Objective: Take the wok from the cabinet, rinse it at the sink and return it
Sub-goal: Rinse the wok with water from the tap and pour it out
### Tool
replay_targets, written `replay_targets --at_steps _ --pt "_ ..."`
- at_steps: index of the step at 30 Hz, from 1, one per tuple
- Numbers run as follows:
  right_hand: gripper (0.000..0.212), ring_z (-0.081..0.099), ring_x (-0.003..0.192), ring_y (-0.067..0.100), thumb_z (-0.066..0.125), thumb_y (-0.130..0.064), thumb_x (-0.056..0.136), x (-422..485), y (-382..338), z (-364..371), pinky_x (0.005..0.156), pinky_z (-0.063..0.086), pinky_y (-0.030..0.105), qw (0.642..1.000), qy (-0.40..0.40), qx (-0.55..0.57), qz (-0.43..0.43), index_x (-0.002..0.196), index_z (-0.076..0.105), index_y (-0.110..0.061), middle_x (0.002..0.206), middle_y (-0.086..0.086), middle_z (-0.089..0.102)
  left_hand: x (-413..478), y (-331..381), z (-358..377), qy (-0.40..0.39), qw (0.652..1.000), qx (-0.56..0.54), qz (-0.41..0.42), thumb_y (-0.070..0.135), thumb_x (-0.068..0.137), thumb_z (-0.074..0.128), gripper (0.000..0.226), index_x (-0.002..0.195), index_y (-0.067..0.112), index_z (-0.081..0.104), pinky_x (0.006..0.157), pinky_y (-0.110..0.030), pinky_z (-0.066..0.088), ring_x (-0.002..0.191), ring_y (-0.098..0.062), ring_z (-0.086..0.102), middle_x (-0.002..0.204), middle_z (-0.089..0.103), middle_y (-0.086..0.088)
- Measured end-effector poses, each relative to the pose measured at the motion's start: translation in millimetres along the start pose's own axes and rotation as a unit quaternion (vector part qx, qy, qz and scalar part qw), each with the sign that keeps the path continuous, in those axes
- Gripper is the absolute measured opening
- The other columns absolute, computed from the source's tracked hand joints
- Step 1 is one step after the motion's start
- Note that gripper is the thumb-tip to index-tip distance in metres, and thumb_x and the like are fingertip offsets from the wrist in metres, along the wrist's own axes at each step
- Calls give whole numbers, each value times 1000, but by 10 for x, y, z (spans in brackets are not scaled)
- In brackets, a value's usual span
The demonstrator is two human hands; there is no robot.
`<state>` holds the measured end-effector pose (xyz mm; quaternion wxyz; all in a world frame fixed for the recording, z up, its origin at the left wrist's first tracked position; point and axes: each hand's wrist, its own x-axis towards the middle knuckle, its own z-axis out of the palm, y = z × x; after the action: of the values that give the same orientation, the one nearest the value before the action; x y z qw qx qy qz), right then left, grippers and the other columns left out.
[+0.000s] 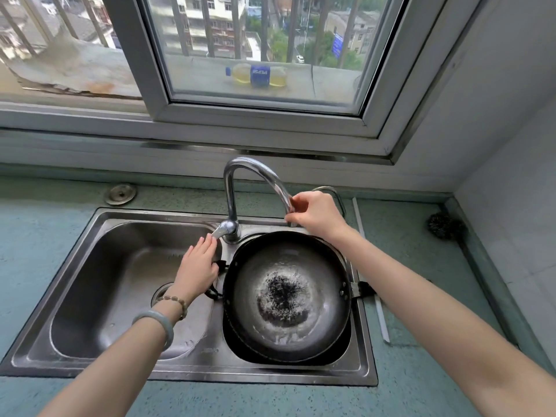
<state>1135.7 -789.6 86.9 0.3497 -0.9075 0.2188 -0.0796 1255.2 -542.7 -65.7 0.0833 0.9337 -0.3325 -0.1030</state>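
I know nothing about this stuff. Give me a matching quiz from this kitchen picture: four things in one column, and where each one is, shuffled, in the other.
Things:
1. wok
2. bottle
3. left hand
4. right hand

Places:
A. gripping the tap spout
B. lying on the outdoor ledge
C. sitting in the right sink basin
D. touching the tap lever

Pairs: 1-C, 2-B, 3-D, 4-A

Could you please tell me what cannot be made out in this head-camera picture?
- Head view: the spout mouth, covered by the right hand gripping it; water flow unclear.
- Head view: the drain of the right basin, under the wok.
- Head view: the wok's left handle, partly behind the left hand.
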Motion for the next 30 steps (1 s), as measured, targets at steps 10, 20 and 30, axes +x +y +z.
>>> replay_targets --at_steps 10,20,30 --pt "38 47 109 30 75 -29 78 599 177 -261 93 37 38 982 72 -176 -12 114 69 -17 111 7 67 12 35 -65 -7 1000 15 -8 16 86 48 70 150 12 22 119 -35 14 148 -20 16 160 16 -3" --pt "34 51 110 32 71 -29 80 1018 180 -298 95 38 37 977 77 -198 33 114 69 -29 109 5 71 -2 50 -63 -9 1000 26 -11 14 84 47 71 150 11 22 118 -35 15 147 -19 17 160 16 -4" --pt "47 48 116 32 64 -10 83 611 254 -361 101 38 40 981 121 -149 -26 129 54 -10 122 14 58 -28 34 -6 14 998 -62 0 7 85 46 69 150 9 23 119 -32 17 147 -22 18 160 16 -7"
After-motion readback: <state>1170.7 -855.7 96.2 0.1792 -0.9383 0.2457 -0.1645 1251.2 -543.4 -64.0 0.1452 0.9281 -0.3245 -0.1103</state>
